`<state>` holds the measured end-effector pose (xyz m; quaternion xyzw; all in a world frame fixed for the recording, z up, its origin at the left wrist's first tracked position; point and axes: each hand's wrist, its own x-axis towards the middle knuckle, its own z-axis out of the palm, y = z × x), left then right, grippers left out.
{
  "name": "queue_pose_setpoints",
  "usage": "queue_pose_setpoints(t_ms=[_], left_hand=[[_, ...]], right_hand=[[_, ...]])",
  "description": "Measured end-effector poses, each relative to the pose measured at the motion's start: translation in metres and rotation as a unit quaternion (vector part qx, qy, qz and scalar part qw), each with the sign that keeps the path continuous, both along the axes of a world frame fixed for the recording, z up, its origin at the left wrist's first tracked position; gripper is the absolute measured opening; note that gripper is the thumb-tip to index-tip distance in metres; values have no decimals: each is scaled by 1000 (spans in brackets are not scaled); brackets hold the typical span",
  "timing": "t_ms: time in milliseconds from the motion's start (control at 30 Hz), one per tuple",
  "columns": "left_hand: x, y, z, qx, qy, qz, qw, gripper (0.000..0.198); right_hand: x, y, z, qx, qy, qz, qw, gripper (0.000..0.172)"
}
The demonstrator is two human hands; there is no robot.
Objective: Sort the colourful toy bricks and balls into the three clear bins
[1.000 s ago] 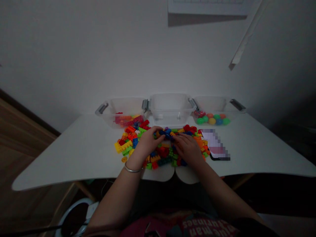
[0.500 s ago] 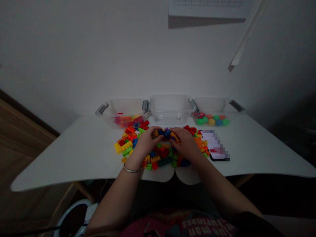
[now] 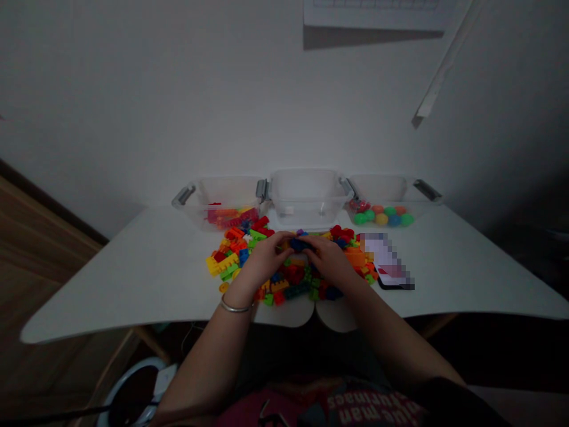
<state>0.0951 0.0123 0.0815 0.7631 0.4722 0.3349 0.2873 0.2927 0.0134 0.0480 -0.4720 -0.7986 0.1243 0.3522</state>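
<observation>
Pale wall (image 3: 178, 95), filling the upper frame; white table (image 3: 133, 273) below it, spanning left to right.

Left hand (image 3: 265, 255): just left of centre; forearm rising from lower left, silver bangle (image 3: 234, 307) at the wrist, fingers arched forward, thumb opposed.

Right hand (image 3: 329, 256): just right of centre; forearm slanting in from lower right, back of hand uppermost, fingers bent toward the left hand.

Dark blue piece (image 3: 297, 244): centre of frame, over the heap, grasped between the fingers and thumbs of both hands. Outline largely covered by fingers; one piece or several joined, cannot be told.

Brick heap (image 3: 226, 264): mixed colours, around and below both hands, partly screened by them.

Clear bins, three, in a row behind the heap: left bin (image 3: 200, 219), red, orange and yellow pieces blurred through its wall; middle bin (image 3: 306, 193); right bin (image 3: 377, 187), coloured balls (image 3: 382, 218) inside.

Phone (image 3: 386, 261): right of the heap, screen pixelated.

Paper sheet (image 3: 373, 15): top edge, cut off by the frame.

Printed shirt (image 3: 355, 406): bottom edge, lettering incomplete.
</observation>
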Motion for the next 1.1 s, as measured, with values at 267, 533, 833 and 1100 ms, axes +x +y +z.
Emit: queue_pose_setpoints(t_ms=[267,533,833,1100], left_hand=[[2,2,2,55,140,17,989,39],[16,-2,-2,95,90,75,989,46],[20,-7,-6,127,82,51,987,63],[20,-12,-3,148,177,117,966,42]], right_hand=[[-1,1,-7,34,-22,-48,998,35],[-4,-1,1,-14,85,-56,995,35],[-24,7,-5,-321,498,42,804,33],[-30,7,-11,-346,537,46,768,35]])
